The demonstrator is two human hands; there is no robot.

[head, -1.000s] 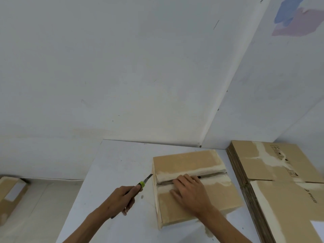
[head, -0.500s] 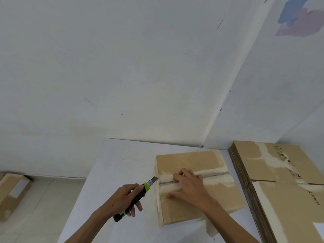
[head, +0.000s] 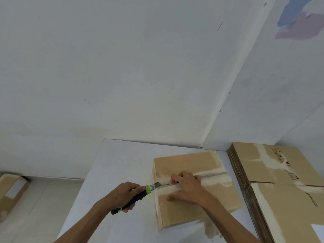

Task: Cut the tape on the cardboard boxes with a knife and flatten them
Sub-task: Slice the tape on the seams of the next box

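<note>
Box: a closed cardboard box (head: pixel 196 188) lies flat on a white table (head: pixel 122 165), its top seam running left to right under a pale strip of tape (head: pixel 215 176).
Knife: a black-and-green knife (head: pixel 138 196) meets the box at the left end of the seam, blade tip at the tape line, handle angled down and away to the box's left.
Left hand: the left hand (head: pixel 124 193) grips the knife handle, fingers curled round it, just left of the box.
Right hand: the right hand (head: pixel 187 187) presses on the box top, fingertips bent at the seam, thumb spread on the near flap.
Edges: the box's left edge faces bare tabletop; its far edge stops short of the wall (head: pixel 122 67); its right edge sits near, not touching, a stack (head: pixel 280 190).
Open room: bare table lies left of the box and beyond it to the wall; the table's left edge drops to the floor (head: pixel 35 207).
Stack: flattened cartons piled right of the box, layered edges facing it, torn pale tape marks and printed symbols on the top sheet.
Contents: the box is shut; its inside cannot be seen.
Floor box: another carton (head: pixel 10 192) rests on the floor, well left of the box, against the wall.
Room: white walls meet in a corner behind the box; blue and pink patches (head: pixel 301 23) mark the right wall high up.
</note>
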